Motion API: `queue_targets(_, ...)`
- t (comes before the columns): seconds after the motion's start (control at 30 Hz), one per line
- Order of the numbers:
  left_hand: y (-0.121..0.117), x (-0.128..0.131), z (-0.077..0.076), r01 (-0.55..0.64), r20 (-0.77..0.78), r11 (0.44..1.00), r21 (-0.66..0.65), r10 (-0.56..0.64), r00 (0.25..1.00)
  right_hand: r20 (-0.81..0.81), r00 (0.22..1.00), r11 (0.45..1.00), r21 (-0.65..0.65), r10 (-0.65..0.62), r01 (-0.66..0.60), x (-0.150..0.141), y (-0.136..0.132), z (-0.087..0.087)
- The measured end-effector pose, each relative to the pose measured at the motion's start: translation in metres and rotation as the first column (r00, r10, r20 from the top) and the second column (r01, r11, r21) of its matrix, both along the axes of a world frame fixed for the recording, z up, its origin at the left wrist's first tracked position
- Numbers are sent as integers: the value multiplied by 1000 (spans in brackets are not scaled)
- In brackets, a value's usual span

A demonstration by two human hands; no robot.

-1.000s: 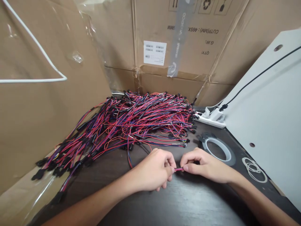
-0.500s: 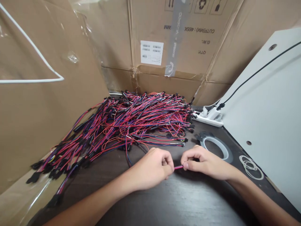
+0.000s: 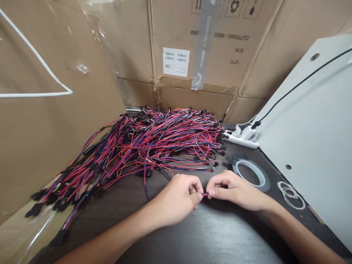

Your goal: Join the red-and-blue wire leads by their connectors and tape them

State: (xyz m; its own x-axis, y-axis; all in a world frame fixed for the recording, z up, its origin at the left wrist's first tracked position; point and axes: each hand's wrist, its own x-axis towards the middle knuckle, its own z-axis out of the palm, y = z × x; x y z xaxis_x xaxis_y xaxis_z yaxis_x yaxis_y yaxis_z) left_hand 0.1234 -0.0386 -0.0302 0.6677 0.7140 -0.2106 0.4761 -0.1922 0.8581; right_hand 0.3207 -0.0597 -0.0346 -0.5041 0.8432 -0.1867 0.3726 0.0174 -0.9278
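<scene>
Between my two hands runs a short bit of red and dark wire bundle (image 3: 205,194). My left hand (image 3: 183,196) is closed, pinching the wires between thumb and fingers. From the other side, my right hand (image 3: 229,189) grips the same wires in a closed pinch, its fingertips almost touching those of the left. Most of the held bundle is hidden by the fingers. Behind my left wrist, dark blue and red wires (image 3: 145,183) loop toward a large heap of wire harnesses (image 3: 170,135) with black connectors.
Right of my right hand lies a roll of tape (image 3: 262,179), with pale rubber bands (image 3: 291,196) beyond it. A white power strip (image 3: 243,139) with plugs stands at the back right. Cardboard (image 3: 137,47) walls the back and left; a white panel (image 3: 310,128) bounds the right.
My right hand has moved left, closer to my left hand, so less wire shows between them. The whole view has shifted slightly.
</scene>
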Motion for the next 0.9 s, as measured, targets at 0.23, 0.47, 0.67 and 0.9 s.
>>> queue_targets(0.23, 6, -1, -3, -47, 21, 999, -18, 47, 999, -142, 967, 964, -189, -213, 185, 7, 4, -8)
queue_targets(0.47, 8, -1, -6, -82, 75, 986, -146, 94, 993, -151, 970, 968, -190, -193, 163, 12, 5, -7)
queue_targets(0.67, 9, -1, -6, -99, 103, 978, -185, 119, 988, -182, 976, 983, -161, -116, 87, 11, 4, -4)
queue_targets(0.9, 5, 0, -9, -70, 112, 960, -272, 104, 988, -315, 907, 916, -371, -279, 153, 5, 2, -9)
